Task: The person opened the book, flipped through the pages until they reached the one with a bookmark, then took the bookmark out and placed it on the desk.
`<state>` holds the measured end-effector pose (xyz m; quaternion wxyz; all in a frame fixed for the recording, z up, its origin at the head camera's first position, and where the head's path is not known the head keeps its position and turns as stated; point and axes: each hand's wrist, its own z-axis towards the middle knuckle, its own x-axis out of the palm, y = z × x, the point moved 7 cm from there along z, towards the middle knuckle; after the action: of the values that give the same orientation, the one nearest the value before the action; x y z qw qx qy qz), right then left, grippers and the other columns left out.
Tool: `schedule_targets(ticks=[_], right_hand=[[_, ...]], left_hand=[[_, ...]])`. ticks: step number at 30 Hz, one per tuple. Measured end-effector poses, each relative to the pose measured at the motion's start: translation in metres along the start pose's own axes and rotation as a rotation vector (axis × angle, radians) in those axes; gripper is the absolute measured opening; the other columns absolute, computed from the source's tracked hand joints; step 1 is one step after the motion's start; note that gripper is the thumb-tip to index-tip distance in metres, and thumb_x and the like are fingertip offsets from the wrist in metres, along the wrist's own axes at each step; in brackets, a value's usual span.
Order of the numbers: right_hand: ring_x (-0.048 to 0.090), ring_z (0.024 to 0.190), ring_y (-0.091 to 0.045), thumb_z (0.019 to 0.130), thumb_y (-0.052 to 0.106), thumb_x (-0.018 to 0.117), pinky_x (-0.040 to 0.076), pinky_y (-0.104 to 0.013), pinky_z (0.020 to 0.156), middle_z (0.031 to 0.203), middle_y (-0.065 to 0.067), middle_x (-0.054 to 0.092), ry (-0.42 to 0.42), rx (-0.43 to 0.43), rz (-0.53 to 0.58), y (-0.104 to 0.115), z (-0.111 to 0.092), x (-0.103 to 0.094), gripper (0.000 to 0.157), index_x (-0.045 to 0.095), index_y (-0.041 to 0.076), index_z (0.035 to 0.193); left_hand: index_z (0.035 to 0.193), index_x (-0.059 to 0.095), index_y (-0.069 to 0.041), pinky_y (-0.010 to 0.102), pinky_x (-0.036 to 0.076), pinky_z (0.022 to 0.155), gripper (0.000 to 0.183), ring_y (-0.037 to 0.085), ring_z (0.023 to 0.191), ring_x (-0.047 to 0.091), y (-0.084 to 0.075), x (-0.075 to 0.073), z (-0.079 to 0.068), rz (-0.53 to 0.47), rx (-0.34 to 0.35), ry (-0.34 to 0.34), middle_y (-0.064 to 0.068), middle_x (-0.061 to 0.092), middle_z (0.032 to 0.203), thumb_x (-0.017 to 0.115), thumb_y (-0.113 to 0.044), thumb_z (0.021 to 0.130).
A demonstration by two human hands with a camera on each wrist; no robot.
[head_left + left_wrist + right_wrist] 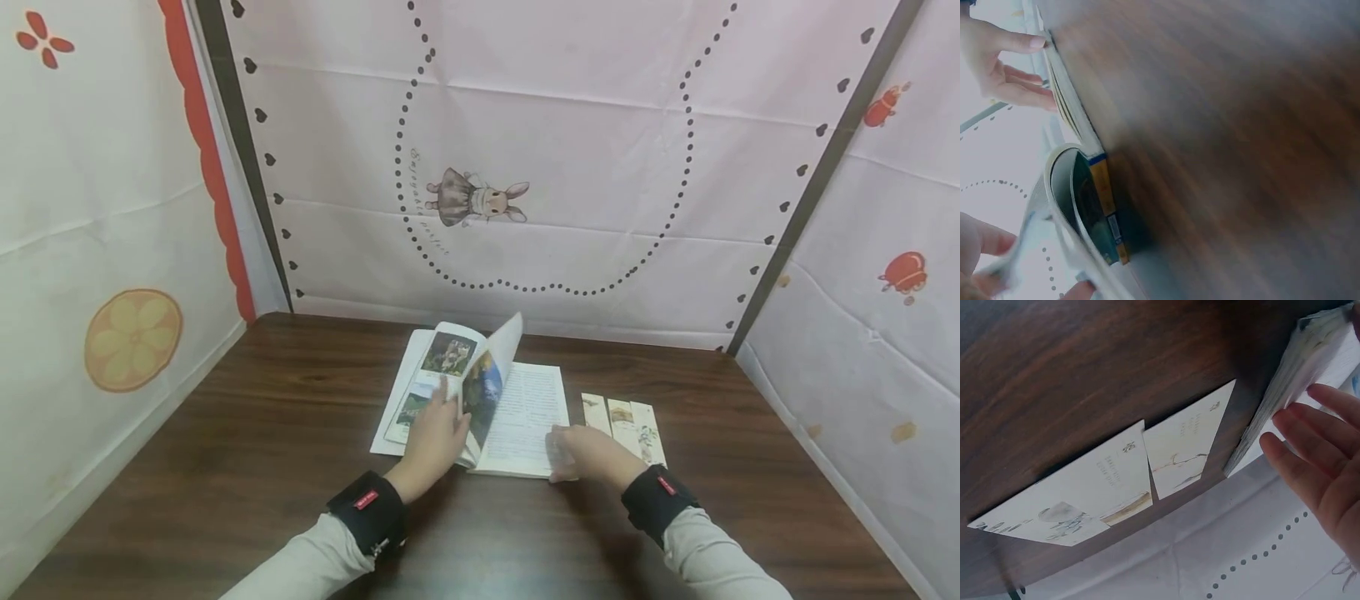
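Note:
An open book [522, 417] lies on the table, with one leaf [504, 346] standing up from its middle. My left hand [435, 429] rests on the photo-covered left pages [415, 408], index finger extended and thumb beside the raised leaf. In the left wrist view, those pages bulge into a curve, and the hand's fingers [997, 240] blur beside them. My right hand [588, 454] touches the right edge of the book near its lower corner. In the right wrist view, its straightened fingers [1310, 444] lie against the thick page edges [1272, 394].
Several pale printed cards [621, 421] lie side by side to the right of the book, partly behind my right hand. The dark wooden table [285, 417] meets patterned cloth walls [562, 183] at the back and both sides.

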<state>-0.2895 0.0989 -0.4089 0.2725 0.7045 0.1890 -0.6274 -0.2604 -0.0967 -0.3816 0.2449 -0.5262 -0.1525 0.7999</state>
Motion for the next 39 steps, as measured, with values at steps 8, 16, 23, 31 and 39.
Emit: schedule_targets(ticks=[8,16,23,31,39], right_hand=[[0.061,0.076,-0.02,0.069,0.03,0.082,0.05,-0.038,0.074,0.092,-0.01,0.069,-0.012,-0.005,-0.029,0.003,0.0,0.0,0.043,0.064,0.004,0.099],[0.06,0.075,-0.019,0.07,0.029,0.082,0.05,-0.038,0.074,0.091,-0.011,0.069,-0.012,0.011,0.006,-0.001,-0.002,-0.002,0.05,0.064,0.0,0.107],[0.064,0.084,-0.019,0.076,0.032,0.077,0.052,-0.039,0.081,0.106,-0.015,0.069,0.016,0.019,0.046,-0.004,-0.004,0.001,0.06,0.058,-0.002,0.121],[0.067,0.091,-0.021,0.083,0.025,0.07,0.052,-0.038,0.085,0.111,-0.013,0.069,0.002,-0.085,-0.025,-0.001,-0.005,-0.001,0.039,0.062,0.005,0.116],[0.06,0.068,-0.01,0.078,0.001,0.064,0.049,-0.027,0.069,0.086,0.002,0.072,-0.118,-0.187,-0.239,0.005,-0.007,-0.006,0.021,0.071,0.014,0.093]], left_hand=[[0.151,-0.004,-0.032,0.072,0.008,0.105,0.12,0.04,0.14,-0.025,-0.013,-0.006,-0.001,0.231,0.19,-0.136,0.008,-0.041,0.148,0.073,0.008,0.069],[0.136,0.051,-0.022,0.054,0.026,0.111,0.059,0.034,0.141,0.026,-0.035,0.027,-0.015,0.582,0.589,0.214,0.009,0.034,0.152,0.068,-0.009,0.081],[0.132,0.054,-0.01,0.055,0.038,0.102,0.052,0.035,0.136,0.037,-0.014,0.033,-0.019,0.588,0.291,0.383,0.01,0.042,0.146,0.067,-0.027,0.084],[0.136,0.045,0.001,0.06,0.041,0.096,0.058,0.04,0.134,0.038,-0.011,0.029,-0.015,0.383,0.134,0.414,0.017,0.043,0.145,0.064,-0.019,0.086],[0.135,0.046,0.003,0.058,0.044,0.094,0.052,0.041,0.132,0.041,-0.007,0.032,-0.013,0.336,0.089,0.405,0.018,0.045,0.142,0.059,-0.013,0.087]])
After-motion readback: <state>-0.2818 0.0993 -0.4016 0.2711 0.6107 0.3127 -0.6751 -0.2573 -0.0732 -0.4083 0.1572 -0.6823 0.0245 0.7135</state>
